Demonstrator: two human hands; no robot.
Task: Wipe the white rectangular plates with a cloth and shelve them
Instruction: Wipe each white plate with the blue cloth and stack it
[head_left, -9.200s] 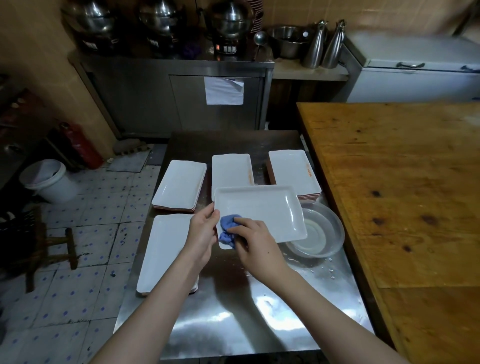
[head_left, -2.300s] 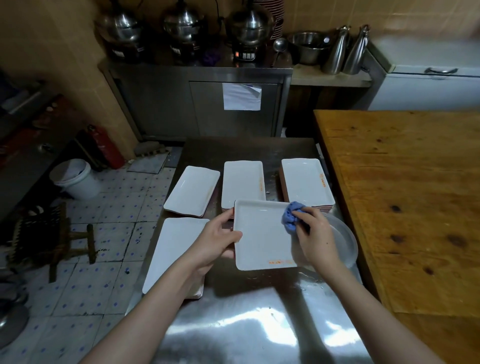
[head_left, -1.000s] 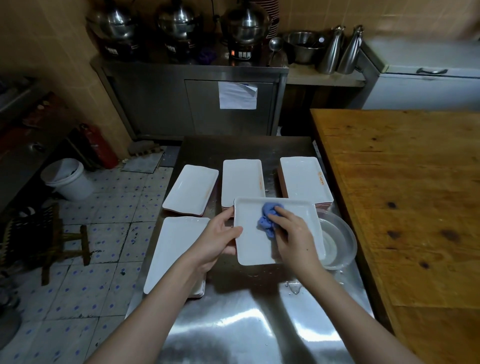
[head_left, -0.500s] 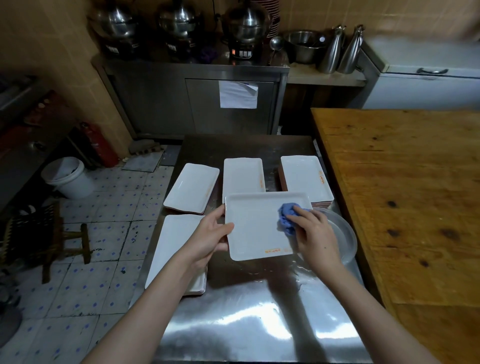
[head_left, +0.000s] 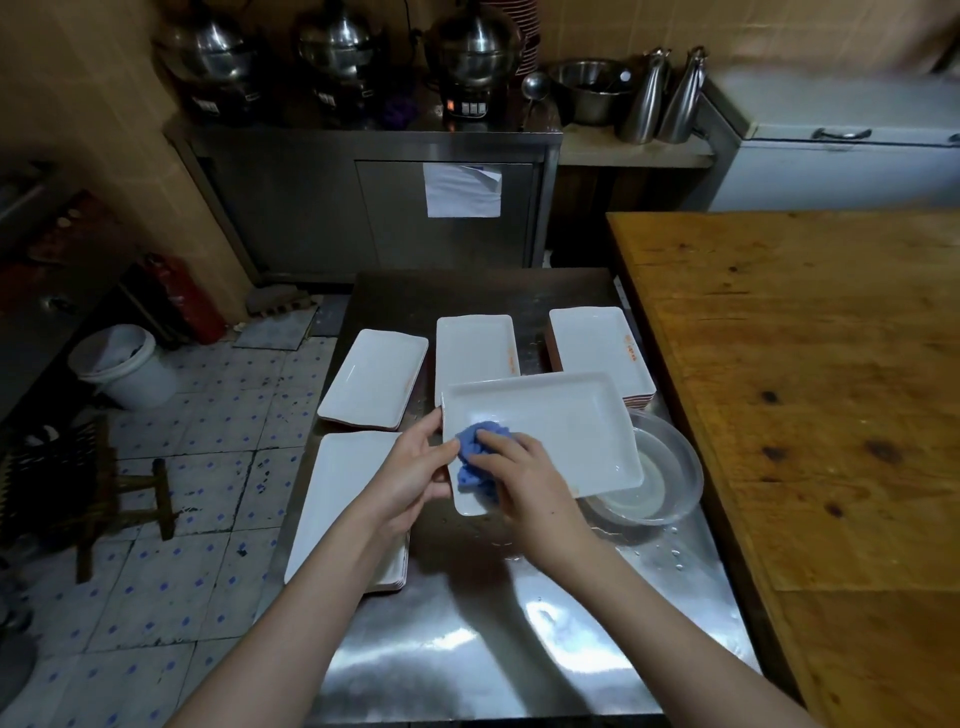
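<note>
A white rectangular plate is held above the steel table, face up. My left hand grips its left edge. My right hand presses a crumpled blue cloth onto the plate's near left corner, fingers curled over the cloth. Stacks of white rectangular plates lie on the table: one at the near left, one at the far left, one in the far middle and one at the far right.
A clear shallow bowl of water sits under the held plate's right end. A wooden table borders the right side. A steel cabinet with pots stands behind. A white bucket and a stool are on the tiled floor at left.
The cloth and my right hand have slid from the plate's right part to its near left corner. The plate has been turned so its orange print is no longer at the near edge.
</note>
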